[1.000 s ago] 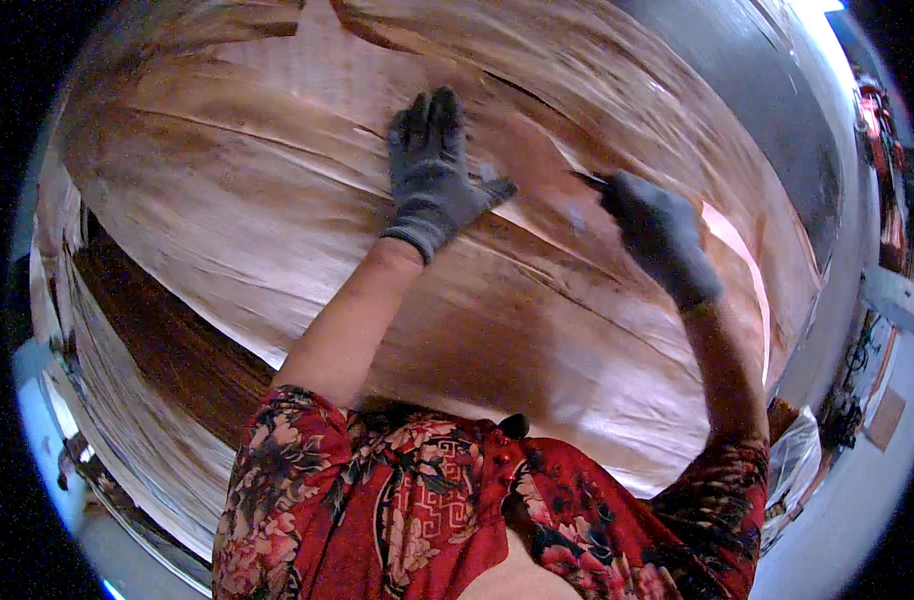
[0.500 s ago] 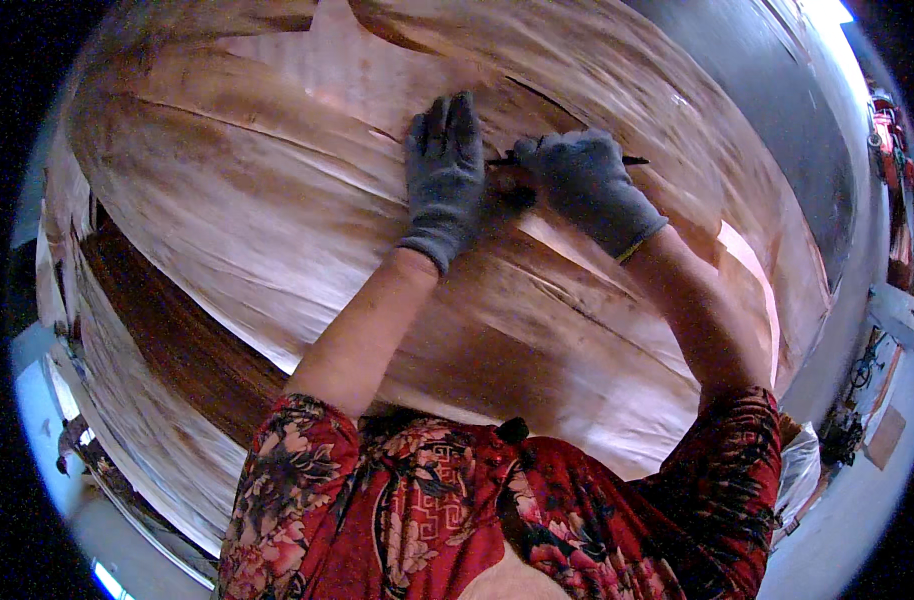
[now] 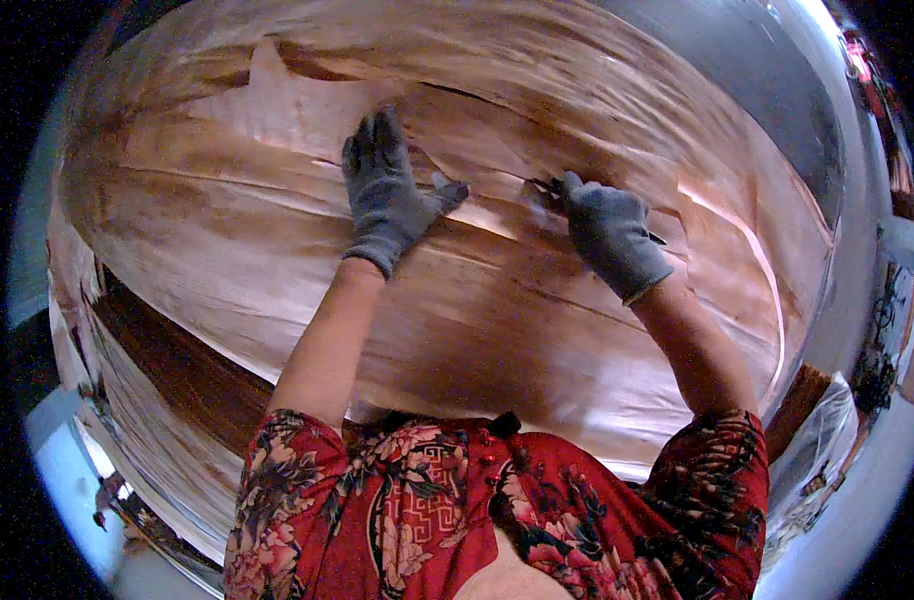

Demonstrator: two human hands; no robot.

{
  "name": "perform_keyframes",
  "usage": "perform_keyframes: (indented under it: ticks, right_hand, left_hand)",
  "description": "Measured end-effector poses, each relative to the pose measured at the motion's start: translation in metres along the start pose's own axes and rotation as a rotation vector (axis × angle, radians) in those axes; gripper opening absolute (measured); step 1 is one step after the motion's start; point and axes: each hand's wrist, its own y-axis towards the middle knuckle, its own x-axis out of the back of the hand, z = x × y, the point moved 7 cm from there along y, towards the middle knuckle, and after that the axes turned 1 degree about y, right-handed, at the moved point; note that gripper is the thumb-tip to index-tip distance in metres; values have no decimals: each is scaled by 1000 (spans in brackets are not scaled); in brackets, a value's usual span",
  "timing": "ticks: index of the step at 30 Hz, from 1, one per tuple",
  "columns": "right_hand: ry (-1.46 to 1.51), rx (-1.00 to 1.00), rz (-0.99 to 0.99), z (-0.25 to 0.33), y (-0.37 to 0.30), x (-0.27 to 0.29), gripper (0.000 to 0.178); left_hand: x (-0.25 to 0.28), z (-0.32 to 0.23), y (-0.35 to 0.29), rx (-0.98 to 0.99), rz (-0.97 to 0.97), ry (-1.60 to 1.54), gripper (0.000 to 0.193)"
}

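Observation:
Thin wrinkled sheets of brown wood veneer (image 3: 437, 335) lie spread in front of me, overlapping in layers. My left hand (image 3: 385, 195), in a grey glove, rests flat on them with its fingers stretched out and the thumb pointing right. To its right, my gloved right hand (image 3: 614, 232) is closed around a slim dark tool (image 3: 545, 186); the tip points left at the veneer, and a bit of the back end shows behind the fist. Whether it is a knife I cannot tell. Near that tip a small flap of veneer (image 3: 542, 205) seems lifted.
A paler, jagged-edged veneer patch (image 3: 277, 95) lies at the far left. Along the right runs a light curved strip (image 3: 767, 270). Dark brown veneer (image 3: 177, 350) shows lower left. A grey surface (image 3: 717, 60) is beyond, and clear plastic (image 3: 822, 440) hangs at right.
My hands have moved apart: the left a little leftward with its thumb now spread, the right slightly right and nearer to me. The tool is turned differently in the fist. The view has shifted.

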Motion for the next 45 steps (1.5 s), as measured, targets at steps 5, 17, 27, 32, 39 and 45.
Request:
perform_keyframes:
  ticks: [5,17,27,32,39,45]
  right_hand:
    - [-51,-95,22,-22,-20,-14,11]
    - [-48,-168,-7,-72,-91,-14,28]
    - [-15,-420,85,-109,-162,-48,46]
    - [-20,-579,100,-127,-194,-57,38]
    - [19,-548,-74,-134,-211,-32,37]
    - [242,-230,-442,-59,-68,38,41]
  left_hand:
    - [-4,7,2,22,70,36,120]
    - [-12,21,-1,-23,-5,87,116]
    - [-25,9,3,-55,-47,62,115]
    - [-35,0,10,-34,-28,32,114]
    - [-36,-27,17,39,44,-23,115]
    - [-37,-18,21,5,-28,-24,114]
